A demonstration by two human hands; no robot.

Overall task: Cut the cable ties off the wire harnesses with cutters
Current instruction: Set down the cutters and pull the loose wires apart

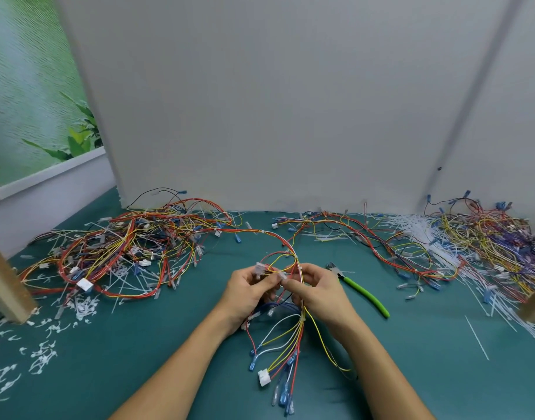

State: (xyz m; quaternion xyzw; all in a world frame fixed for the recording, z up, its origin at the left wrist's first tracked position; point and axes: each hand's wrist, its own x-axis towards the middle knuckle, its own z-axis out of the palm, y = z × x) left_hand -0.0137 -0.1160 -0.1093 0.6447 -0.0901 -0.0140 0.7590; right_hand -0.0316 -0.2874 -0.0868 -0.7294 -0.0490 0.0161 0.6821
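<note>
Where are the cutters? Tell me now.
In the head view, the cutters lie on the green table, just right of the right hand, untouched, with the right wire pile beyond them.

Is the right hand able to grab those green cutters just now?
Probably yes, once it lets go: the right hand is busy holding the wire harness, but the cutters lie uncovered just beside it.
</note>
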